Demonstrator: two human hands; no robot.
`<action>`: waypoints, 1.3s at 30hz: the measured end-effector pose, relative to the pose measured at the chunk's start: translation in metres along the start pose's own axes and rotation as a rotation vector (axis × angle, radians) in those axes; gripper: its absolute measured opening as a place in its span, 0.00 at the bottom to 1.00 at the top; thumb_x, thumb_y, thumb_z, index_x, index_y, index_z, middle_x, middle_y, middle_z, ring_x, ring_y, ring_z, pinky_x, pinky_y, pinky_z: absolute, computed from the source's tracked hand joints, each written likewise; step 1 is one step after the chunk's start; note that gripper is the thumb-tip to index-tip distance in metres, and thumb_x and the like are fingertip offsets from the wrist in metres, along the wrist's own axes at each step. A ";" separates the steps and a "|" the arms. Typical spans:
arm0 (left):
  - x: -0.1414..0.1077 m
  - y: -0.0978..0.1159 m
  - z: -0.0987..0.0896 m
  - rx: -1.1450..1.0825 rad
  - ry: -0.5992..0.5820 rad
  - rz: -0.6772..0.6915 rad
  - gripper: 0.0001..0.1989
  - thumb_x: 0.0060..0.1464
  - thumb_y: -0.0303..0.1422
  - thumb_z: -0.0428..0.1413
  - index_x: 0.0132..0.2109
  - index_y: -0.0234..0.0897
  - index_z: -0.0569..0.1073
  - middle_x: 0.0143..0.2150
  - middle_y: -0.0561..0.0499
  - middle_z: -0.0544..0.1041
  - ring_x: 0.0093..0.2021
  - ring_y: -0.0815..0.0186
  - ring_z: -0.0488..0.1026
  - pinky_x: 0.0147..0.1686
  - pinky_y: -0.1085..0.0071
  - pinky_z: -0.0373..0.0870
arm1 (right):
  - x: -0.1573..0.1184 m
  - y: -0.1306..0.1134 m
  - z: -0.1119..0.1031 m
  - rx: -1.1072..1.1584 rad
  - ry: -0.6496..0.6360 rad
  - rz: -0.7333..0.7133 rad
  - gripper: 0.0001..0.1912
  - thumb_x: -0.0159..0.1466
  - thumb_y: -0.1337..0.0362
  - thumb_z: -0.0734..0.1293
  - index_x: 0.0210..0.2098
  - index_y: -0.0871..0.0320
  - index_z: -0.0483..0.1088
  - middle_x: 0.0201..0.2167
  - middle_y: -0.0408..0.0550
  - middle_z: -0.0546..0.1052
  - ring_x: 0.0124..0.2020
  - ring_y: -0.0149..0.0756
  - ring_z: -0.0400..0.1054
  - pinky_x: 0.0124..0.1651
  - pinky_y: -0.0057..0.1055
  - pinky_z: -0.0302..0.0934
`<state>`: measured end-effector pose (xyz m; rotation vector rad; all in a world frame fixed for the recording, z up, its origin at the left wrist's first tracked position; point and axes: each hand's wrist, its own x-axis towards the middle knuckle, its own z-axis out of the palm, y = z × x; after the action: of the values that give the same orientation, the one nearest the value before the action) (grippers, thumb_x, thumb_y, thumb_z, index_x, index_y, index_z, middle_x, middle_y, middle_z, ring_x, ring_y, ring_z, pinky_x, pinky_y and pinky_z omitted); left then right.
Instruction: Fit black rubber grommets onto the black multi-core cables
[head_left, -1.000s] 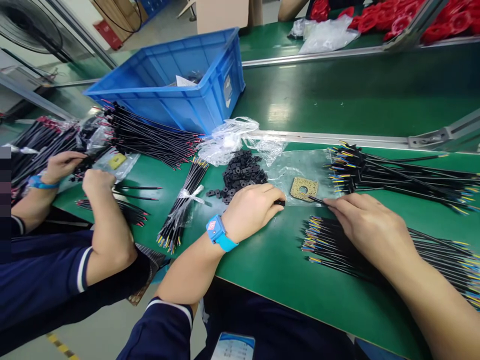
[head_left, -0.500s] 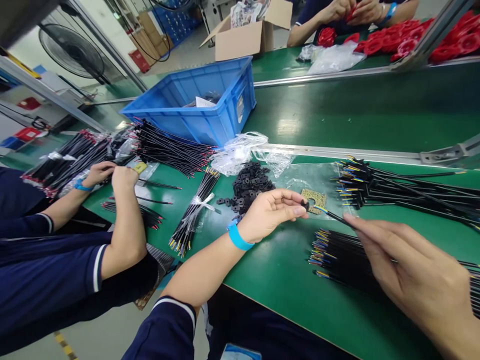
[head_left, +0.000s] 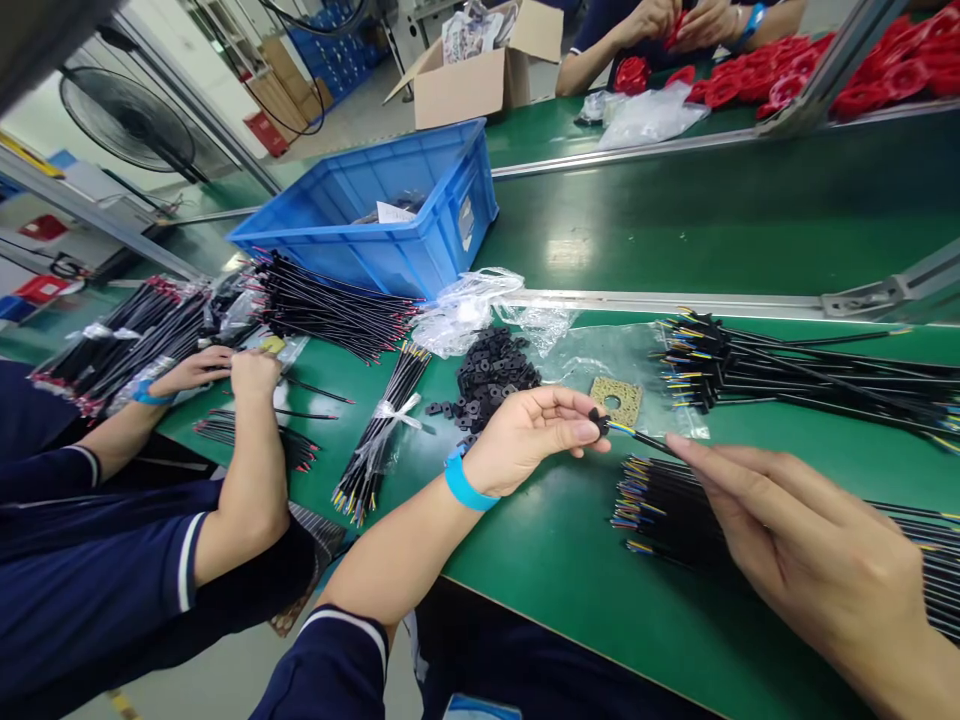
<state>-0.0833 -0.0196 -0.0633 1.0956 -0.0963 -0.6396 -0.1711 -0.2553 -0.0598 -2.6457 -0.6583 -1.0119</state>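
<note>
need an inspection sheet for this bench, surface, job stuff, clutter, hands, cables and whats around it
surface: green tabletop, bearing cables, plastic and parts
job's things: small black part at the blue and yellow wire end of a black cable; whether joined, cannot tell
clutter: crumpled plastic, pile of black pieces, holed yellowish pad on clear plastic
hands: left hand pinches the part; right hand has its grip on the cable
cables: tied bundle to the left, heaped cables to the right
surroundings: blue bin, cardboard box, fan, co-worker's hand
</note>
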 end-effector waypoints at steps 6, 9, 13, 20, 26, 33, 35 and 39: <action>0.000 0.000 -0.001 0.037 0.018 0.013 0.26 0.41 0.45 0.79 0.40 0.32 0.80 0.32 0.52 0.82 0.31 0.69 0.82 0.31 0.77 0.71 | -0.005 0.001 -0.004 -0.103 -0.030 -0.091 0.37 0.71 0.76 0.67 0.76 0.50 0.59 0.40 0.45 0.83 0.32 0.33 0.72 0.38 0.34 0.62; 0.000 -0.001 -0.002 0.080 0.030 0.026 0.25 0.42 0.44 0.78 0.40 0.32 0.80 0.32 0.51 0.83 0.32 0.68 0.83 0.32 0.77 0.72 | 0.000 -0.001 -0.010 -0.174 -0.006 -0.212 0.32 0.70 0.78 0.67 0.72 0.61 0.65 0.40 0.49 0.84 0.32 0.36 0.71 0.37 0.37 0.61; -0.002 -0.004 -0.002 0.208 0.030 0.034 0.24 0.44 0.43 0.77 0.42 0.32 0.82 0.33 0.48 0.84 0.34 0.67 0.83 0.37 0.72 0.78 | 0.005 -0.003 -0.014 -0.214 0.011 -0.332 0.24 0.67 0.80 0.69 0.62 0.67 0.74 0.40 0.52 0.84 0.31 0.37 0.72 0.39 0.38 0.62; -0.008 -0.011 0.006 0.439 0.012 0.161 0.23 0.46 0.46 0.76 0.42 0.33 0.85 0.39 0.44 0.87 0.34 0.67 0.82 0.42 0.70 0.81 | -0.007 -0.003 -0.008 -0.010 0.004 -0.183 0.19 0.68 0.75 0.71 0.58 0.64 0.75 0.41 0.51 0.84 0.34 0.37 0.75 0.43 0.36 0.66; -0.012 -0.009 0.007 0.633 -0.047 0.456 0.16 0.53 0.45 0.73 0.39 0.36 0.87 0.36 0.45 0.87 0.33 0.67 0.82 0.40 0.71 0.81 | 0.000 -0.007 -0.009 0.072 0.006 -0.109 0.11 0.68 0.73 0.73 0.50 0.65 0.75 0.36 0.48 0.83 0.32 0.30 0.76 0.42 0.30 0.67; -0.012 -0.008 0.007 0.763 -0.099 0.574 0.14 0.57 0.46 0.70 0.39 0.40 0.88 0.36 0.46 0.88 0.32 0.66 0.83 0.38 0.72 0.80 | 0.000 -0.009 -0.004 0.238 -0.062 -0.002 0.05 0.75 0.66 0.66 0.44 0.58 0.75 0.35 0.41 0.82 0.32 0.26 0.77 0.40 0.23 0.69; -0.012 -0.009 0.008 0.763 -0.101 0.604 0.13 0.57 0.45 0.70 0.39 0.40 0.88 0.36 0.46 0.88 0.32 0.66 0.83 0.38 0.72 0.80 | 0.002 -0.009 -0.003 0.295 -0.072 0.023 0.06 0.76 0.66 0.65 0.44 0.58 0.75 0.35 0.42 0.82 0.32 0.25 0.77 0.39 0.22 0.70; -0.014 -0.011 0.010 0.803 -0.127 0.585 0.14 0.58 0.46 0.69 0.40 0.40 0.88 0.37 0.46 0.88 0.34 0.65 0.84 0.40 0.71 0.81 | 0.004 -0.012 -0.001 0.409 -0.093 0.064 0.06 0.75 0.68 0.65 0.45 0.58 0.75 0.34 0.43 0.82 0.31 0.27 0.77 0.36 0.22 0.72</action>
<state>-0.1036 -0.0240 -0.0648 1.6943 -0.8074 -0.1172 -0.1743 -0.2440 -0.0555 -2.3455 -0.7081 -0.6556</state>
